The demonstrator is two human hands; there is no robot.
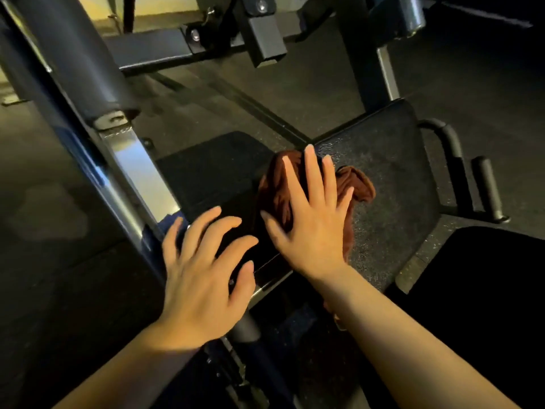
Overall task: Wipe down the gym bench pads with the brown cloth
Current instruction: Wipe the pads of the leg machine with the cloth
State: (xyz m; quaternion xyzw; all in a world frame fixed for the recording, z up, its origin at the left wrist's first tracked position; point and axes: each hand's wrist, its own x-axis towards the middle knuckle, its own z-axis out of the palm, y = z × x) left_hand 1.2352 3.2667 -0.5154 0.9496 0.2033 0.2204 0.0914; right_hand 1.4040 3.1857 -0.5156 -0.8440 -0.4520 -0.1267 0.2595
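From the head camera, your right hand (312, 214) lies flat on the brown cloth (358, 184). Your fingers are straight and spread wide. They press down on the cloth and do not curl round it.

The brown cloth is bunched up under that hand. It sits on the right bench pad (392, 160), near the pad's left edge. Part of the cloth pokes out past your fingers on the right side, and part shows on the left by your thumb. A strip of it hangs down below your palm.

Your left hand (203, 261) is spread wide too, with the fingers only a little bent. It holds nothing. It is over the left bench pad (212, 169), at its near edge, just beside your right hand. The picture is a bit blurry here, so you cannot tell if the fingers touch the pad.

A shiny metal bar (132, 169) slants down on the left, close to your left hand. A black handle (451, 149) sticks out on the right side of the right pad. The dark floor (486, 84) lies all around.
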